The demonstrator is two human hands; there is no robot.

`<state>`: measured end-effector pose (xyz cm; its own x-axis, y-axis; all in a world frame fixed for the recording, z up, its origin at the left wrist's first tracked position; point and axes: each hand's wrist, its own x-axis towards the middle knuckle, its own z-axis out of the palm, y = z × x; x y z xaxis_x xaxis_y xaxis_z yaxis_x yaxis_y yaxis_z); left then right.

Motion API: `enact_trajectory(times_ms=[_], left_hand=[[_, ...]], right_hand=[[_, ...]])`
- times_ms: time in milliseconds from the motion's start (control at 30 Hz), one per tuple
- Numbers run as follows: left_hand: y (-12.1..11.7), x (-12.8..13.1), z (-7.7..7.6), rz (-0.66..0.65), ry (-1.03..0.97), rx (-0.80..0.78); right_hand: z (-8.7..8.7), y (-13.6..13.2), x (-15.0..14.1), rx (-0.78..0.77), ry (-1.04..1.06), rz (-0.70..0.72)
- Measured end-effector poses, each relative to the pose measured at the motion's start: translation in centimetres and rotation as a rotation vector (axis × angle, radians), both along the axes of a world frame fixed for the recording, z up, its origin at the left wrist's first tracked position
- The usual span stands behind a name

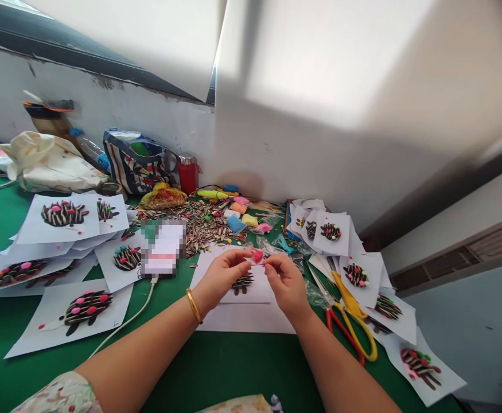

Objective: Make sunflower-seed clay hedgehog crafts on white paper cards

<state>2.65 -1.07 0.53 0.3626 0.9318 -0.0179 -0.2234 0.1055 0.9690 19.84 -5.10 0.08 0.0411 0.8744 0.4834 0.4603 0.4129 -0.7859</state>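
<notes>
My left hand (227, 272) and my right hand (285, 281) meet above the middle of the table, both with fingers pinched. A thin strand of pinkish-red modelling clay (257, 264) runs between their fingertips. Just behind it shows a larger red lump (257, 255); whether my fingers touch it, I cannot tell. Under my hands lies a white card (257, 295) bearing a hedgehog figure made of striped sunflower seeds (242, 283), partly covered by my left hand. Larger white paper (251, 319) is beneath the card.
Loose sunflower seeds (203, 226) and coloured clay packets (236, 223) lie behind my hands. Finished seed cards (88, 312) are stacked left, with more cards (358, 278) right. Scissors (354, 324) lie by my right forearm. A cabled phone (163, 249) sits left; a red flask (187, 175) stands behind.
</notes>
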Motion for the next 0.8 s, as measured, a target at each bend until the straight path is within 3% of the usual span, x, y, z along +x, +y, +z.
enact_trajectory(times_ms=[100,300,600,800], left_hand=[[0.08,0.07,-0.06,-0.010,-0.021,-0.037],[-0.13,-0.01,-0.14,-0.050,0.011,-0.108],[0.10,-0.04,0.25,-0.046,0.001,-0.136],[0.51,-0.66,0.12,-0.003,0.051,-0.049]], right_hand=[[-0.24,0.08,0.07,-0.041,0.098,0.018],[-0.33,0.23,0.21,0.074,0.005,0.069],[-0.68,0.31,0.23,0.020,0.023,0.077],[-0.83,0.53,0.52,-0.082,0.104,0.077]])
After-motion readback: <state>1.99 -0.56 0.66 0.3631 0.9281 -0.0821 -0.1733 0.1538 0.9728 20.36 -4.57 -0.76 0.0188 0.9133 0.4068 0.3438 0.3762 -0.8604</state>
